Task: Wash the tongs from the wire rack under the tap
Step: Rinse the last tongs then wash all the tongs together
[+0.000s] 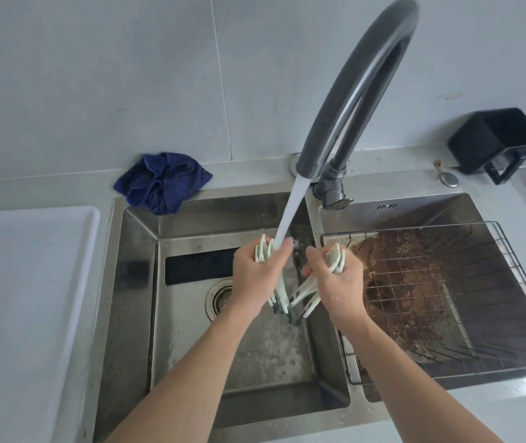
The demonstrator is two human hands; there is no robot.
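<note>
Over the left sink basin point(191, 346) my left hand point(256, 276) grips one bunch of pale green tongs point(264, 249), their tips pointing down. My right hand point(338, 276) grips a second bunch of pale green tongs point(335, 259), angled down to the left so the two sets of tips nearly meet. Water runs from the dark curved tap point(360, 81) in a white stream that lands on my left hand's fingers. The wire rack point(478, 298) sits in the right basin with nothing lying in it.
A white tray point(28, 282) lies on the counter at the left. A crumpled blue cloth point(162, 182) sits behind the left basin. A black container point(498, 142) stands at the back right. The drain point(220, 298) is beside my left wrist.
</note>
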